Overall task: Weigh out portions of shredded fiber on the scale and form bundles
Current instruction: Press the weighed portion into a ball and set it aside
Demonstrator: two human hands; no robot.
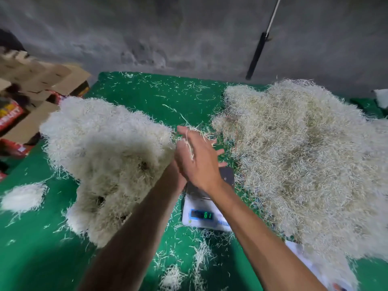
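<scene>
Both hands mid-frame above scale. Right hand fingers spread wide, few fiber strands stuck on. Left hand mostly hidden, grip can't tell. Big fiber piles left and right.

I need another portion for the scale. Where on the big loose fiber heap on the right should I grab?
Pinch a tuft from the right fiber heap at its near-left fringe beside the scale, coming from above-left: strands there lie loose and thin, probably pulling free easily.
</scene>
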